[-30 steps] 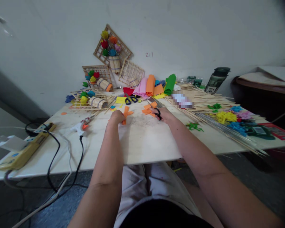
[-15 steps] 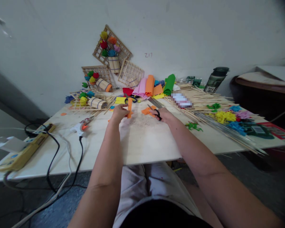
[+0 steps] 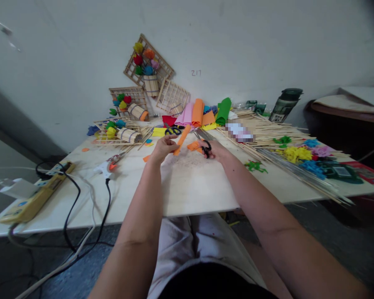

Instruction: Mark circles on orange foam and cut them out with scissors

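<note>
My left hand point(image 3: 165, 147) pinches an orange paper strip point(image 3: 183, 137), which slants up to the right above the table. Fingers of my right hand point(image 3: 215, 150) are in the black handles of a pair of scissors point(image 3: 207, 148), whose blades are hard to make out. By the scissors lies a crumpled orange paper piece point(image 3: 193, 145). Another orange scrap point(image 3: 146, 158) rests left of my left wrist. A second pair of scissors point(image 3: 172, 131) with dark handles lies just beyond my left hand.
Rolled coloured paper point(image 3: 197, 112) and bamboo sticks point(image 3: 274, 128) lie at the back. Flower-basket lattices point(image 3: 150, 62) lean on the wall. To the left are a glue gun point(image 3: 107, 167), its cord and a power strip point(image 3: 39, 199); a dark bottle point(image 3: 286, 104) stands at right.
The orange strip in my left hand has tilted from upright to slanting right, and that hand has shifted slightly right. The scissors have turned in my right hand. The view has moved slightly.
</note>
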`<state>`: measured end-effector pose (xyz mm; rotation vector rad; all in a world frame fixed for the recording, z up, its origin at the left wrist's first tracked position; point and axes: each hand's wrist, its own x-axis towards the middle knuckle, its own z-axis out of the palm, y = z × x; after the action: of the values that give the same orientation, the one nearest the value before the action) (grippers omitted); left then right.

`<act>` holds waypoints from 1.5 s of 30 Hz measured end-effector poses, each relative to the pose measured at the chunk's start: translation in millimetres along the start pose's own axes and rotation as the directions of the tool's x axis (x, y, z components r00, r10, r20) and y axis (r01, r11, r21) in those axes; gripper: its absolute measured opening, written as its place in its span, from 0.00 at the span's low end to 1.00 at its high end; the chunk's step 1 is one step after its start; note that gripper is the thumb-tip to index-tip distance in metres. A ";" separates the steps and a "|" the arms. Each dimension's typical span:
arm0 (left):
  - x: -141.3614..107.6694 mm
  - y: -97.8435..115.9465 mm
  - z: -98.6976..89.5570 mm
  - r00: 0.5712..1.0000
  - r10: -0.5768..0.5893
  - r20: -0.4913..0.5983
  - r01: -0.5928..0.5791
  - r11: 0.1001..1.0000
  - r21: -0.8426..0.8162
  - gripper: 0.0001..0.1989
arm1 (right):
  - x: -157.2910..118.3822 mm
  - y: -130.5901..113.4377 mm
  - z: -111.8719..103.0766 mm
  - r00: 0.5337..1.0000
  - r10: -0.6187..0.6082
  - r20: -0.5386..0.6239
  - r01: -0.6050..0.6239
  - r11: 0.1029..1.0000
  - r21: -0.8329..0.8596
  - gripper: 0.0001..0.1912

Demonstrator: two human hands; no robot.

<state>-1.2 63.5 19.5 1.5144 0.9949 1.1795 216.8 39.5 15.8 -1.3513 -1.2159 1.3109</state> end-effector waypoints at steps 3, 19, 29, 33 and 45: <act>1.2 -3.6 2.6 0.996 0.027 0.081 -0.026 1.000 -0.011 0.23 | 3.8 1.8 0.4 1.000 -0.027 -0.003 0.027 0.999 0.044 0.14; -1.5 -7.0 15.0 0.958 -0.090 0.271 0.074 0.995 0.067 0.22 | 18.5 9.7 -1.1 0.943 -0.118 -0.312 0.227 0.913 0.339 0.11; 1.4 -10.2 13.9 0.957 -0.084 0.276 0.083 0.996 0.013 0.22 | 17.4 6.6 -0.2 0.874 -0.074 -0.480 0.243 0.922 0.300 0.09; 1.5 -11.1 12.8 0.957 -0.083 0.279 0.092 0.996 -0.020 0.22 | 18.5 7.1 -2.1 0.873 -0.059 -0.484 0.237 0.918 0.317 0.10; -3.7 -6.6 19.4 0.902 -0.273 0.335 0.331 0.935 -0.129 0.21 | 17.5 5.0 0.0 0.893 -0.219 -0.394 0.359 0.873 0.329 0.12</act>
<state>16.7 57.8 10.5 1.2931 0.8444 0.7579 216.6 56.0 8.3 -1.0009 -0.8180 0.9809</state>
